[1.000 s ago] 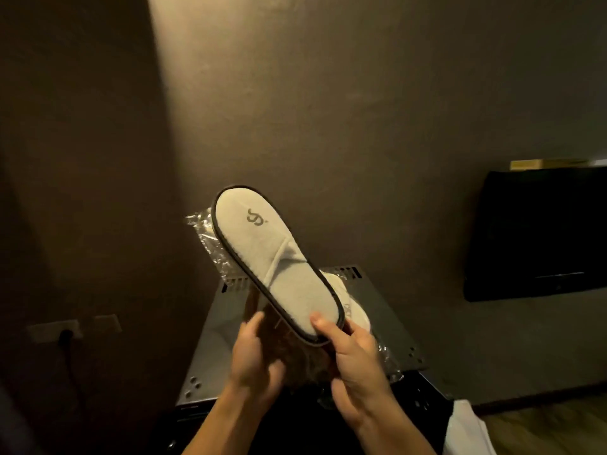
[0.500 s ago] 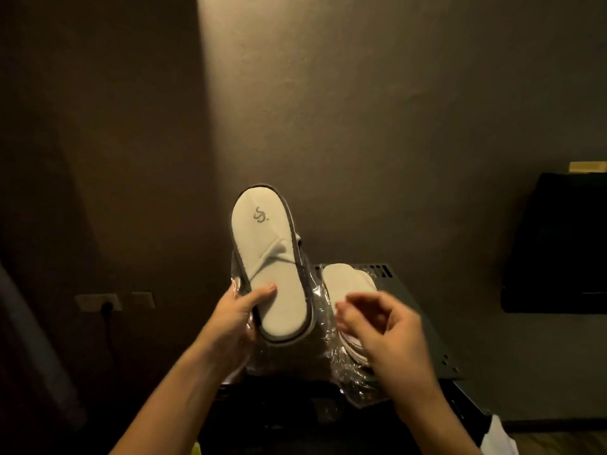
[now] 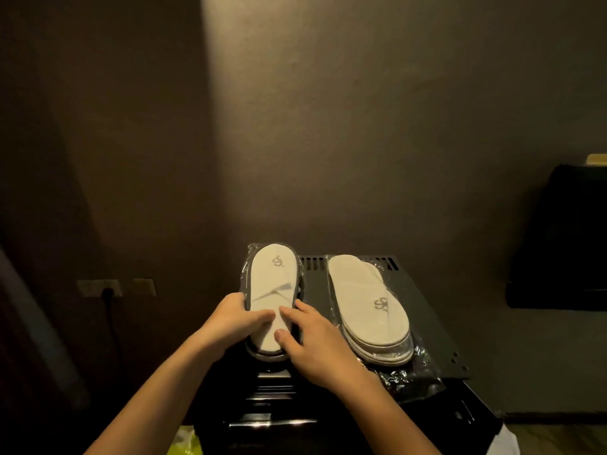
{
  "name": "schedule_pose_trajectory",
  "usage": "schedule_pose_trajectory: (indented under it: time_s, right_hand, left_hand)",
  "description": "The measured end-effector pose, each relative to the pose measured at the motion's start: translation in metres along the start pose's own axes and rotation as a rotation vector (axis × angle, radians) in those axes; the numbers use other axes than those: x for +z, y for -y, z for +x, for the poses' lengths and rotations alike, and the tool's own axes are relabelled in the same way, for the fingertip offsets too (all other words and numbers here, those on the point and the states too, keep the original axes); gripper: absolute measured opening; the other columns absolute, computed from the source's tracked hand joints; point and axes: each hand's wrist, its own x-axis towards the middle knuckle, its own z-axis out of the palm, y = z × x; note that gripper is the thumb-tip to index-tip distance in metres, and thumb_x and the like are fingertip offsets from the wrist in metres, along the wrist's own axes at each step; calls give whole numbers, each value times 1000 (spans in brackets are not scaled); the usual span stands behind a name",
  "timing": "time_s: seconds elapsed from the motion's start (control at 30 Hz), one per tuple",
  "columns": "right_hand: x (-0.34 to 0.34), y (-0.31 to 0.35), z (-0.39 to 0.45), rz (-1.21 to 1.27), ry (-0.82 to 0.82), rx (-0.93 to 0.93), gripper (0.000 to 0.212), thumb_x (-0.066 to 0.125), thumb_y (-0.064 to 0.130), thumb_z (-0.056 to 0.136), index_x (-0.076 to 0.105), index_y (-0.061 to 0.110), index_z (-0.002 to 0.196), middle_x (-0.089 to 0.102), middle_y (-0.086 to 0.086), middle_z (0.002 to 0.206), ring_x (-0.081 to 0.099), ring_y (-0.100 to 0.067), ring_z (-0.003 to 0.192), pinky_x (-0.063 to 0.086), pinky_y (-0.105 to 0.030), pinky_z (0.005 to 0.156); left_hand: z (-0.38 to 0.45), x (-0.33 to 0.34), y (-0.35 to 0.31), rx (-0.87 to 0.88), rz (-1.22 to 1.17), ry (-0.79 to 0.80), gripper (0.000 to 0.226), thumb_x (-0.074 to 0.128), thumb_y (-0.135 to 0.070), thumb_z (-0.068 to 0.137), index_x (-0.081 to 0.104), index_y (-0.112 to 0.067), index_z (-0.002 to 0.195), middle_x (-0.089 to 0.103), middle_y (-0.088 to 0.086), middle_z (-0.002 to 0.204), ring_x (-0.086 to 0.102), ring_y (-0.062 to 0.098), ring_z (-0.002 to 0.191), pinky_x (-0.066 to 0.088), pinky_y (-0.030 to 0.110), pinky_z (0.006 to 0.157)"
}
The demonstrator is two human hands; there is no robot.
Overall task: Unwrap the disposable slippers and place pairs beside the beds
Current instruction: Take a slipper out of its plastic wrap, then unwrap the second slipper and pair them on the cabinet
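Note:
A white slipper pair with dark trim lies flat on its clear plastic wrap on the left part of a black metal cabinet top. My left hand grips the pair's left edge near the toe end, thumb on top. My right hand holds the right edge, thumb and forefinger lying on the slipper. To the right lies a second white slipper pair, still inside its clear wrapper.
A dark wall stands close behind the cabinet. A wall socket with a plug is low on the left. A black TV hangs at the right. Something yellow-green shows at the bottom edge.
The slipper pair, held up in the air before, has come down flat onto the cabinet top. My right hand has returned to it and both hands now hold its near end.

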Motion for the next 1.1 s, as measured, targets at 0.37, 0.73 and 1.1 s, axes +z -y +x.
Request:
schedule_pose_trajectory:
  time_s: [0.37,0.73,1.1]
  right_hand:
    - [10,-4,7,-82,6,-12,56,45,55,98,43,38,152,27,10,169,37,-17,150,36,-40,116]
    - [10,0,8,-131,21,2,55,42,55,98,44,39,150,26,6,169,35,-18,151,34,-43,118]
    - [-91,-23,-21,97,-417,117,39,69,40,92,71,25,127,74,6,124,68,-13,113,53,-32,102]
  left_hand:
    - [-3,6,-9,194,721,-48,60,56,-46,94,38,-43,151,23,0,167,20,24,154,29,58,117]
    - [6,-2,2,251,654,74,52,49,-45,98,44,-41,149,29,-3,167,30,23,152,31,56,119]
    - [-31,40,-54,640,329,-160,36,66,-28,94,64,-21,130,68,-1,116,65,17,108,53,38,97]
